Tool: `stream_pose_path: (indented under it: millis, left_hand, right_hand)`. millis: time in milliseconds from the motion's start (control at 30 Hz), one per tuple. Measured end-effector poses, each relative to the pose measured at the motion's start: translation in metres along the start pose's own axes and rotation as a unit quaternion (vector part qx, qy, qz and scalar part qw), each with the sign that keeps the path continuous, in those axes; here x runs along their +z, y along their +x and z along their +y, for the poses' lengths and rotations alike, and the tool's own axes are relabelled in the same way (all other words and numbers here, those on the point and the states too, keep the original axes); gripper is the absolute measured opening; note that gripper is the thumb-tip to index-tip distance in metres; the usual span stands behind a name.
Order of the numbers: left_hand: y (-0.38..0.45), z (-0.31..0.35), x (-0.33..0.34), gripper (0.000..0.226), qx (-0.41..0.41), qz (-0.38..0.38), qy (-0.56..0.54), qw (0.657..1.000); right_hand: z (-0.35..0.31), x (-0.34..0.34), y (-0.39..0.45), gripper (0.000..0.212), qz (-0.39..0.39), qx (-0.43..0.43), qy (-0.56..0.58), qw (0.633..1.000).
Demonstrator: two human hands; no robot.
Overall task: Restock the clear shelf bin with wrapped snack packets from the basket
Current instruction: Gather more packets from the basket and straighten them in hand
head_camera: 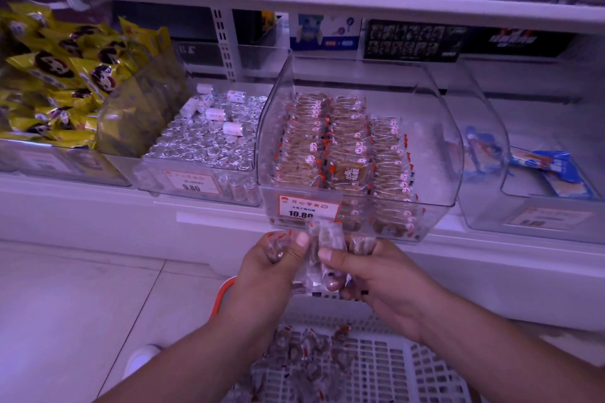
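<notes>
The clear shelf bin (435, 127) stands on the low shelf in front of me, holding rows of clear-wrapped brown snack packets (343, 144) with a 10.80 price label on its front. Just below its front edge, my left hand (271, 268) and my right hand (383, 275) meet and together grip a bunch of wrapped snack packets (322, 249). Under my forearms the white lattice basket (406, 366) has more loose packets (304, 357) lying in it.
Left of the bin stand a bin of silver foil sweets (209, 137) and a bin of yellow packets (62, 75). To the right a clear bin holds blue packets (543, 167). A white shelf board (294, 0) runs above. Pale floor tiles (72, 298) lie at the left.
</notes>
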State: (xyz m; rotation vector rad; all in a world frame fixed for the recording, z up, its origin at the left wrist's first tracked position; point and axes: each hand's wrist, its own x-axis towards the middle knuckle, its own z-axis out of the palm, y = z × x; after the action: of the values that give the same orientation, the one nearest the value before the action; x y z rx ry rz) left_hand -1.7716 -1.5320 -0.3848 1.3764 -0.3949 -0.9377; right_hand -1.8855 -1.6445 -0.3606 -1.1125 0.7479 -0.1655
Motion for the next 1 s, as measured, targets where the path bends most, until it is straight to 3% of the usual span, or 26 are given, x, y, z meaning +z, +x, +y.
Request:
stream_pose_path:
  millis: [100,233,333,367,500,567,633,733,867,1000]
  left_hand:
    - [0.000,0.000,0.000,0.018,0.015,0.023,-0.022,0.999]
    - [0.000,-0.001,0.000,0.017,0.008,0.036,-0.095,0.995]
    - [-0.001,-0.001,0.003,0.028,0.029,0.049,-0.032,0.998]
    - [-0.002,-0.002,0.004,0.035,0.039,0.049,0.005,0.998]
    - [-0.007,-0.006,0.015,0.050,0.067,0.057,0.048,0.995]
    - [-0.010,-0.008,0.022,0.055,0.068,0.040,0.044,0.996]
    - [-0.009,-0.009,0.023,0.058,0.068,0.046,0.052,0.995]
    - [-0.002,-0.004,0.019,0.041,0.037,0.077,-0.012,0.996]
    - [0.002,0.007,0.009,0.020,0.014,0.062,-0.083,0.995]
    - [-0.004,0.011,0.006,0.021,-0.038,-0.018,-0.088,0.995]
  right_hand:
    - [0.005,0.004,-0.002,0.008,-0.030,0.015,0.028,0.999]
    - [0.012,0.009,-0.007,0.019,-0.060,0.010,0.040,0.997]
    - [0.014,0.008,-0.006,0.002,0.015,-0.068,-0.082,0.994]
    - [0.015,0.006,-0.003,0.006,0.053,-0.102,-0.126,0.985]
    - [0.017,0.001,0.007,0.016,0.162,-0.207,-0.323,0.909]
    - [0.024,0.004,0.007,0.016,0.175,-0.258,-0.428,0.848]
    - [0.029,0.008,0.006,0.019,0.155,-0.280,-0.461,0.828]
    - [0.024,0.007,0.003,0.033,0.098,-0.260,-0.394,0.876]
    - [0.013,0.007,-0.005,0.032,-0.062,-0.193,-0.171,0.964]
    - [0.006,0.004,-0.007,0.046,-0.029,-0.074,-0.084,0.993]
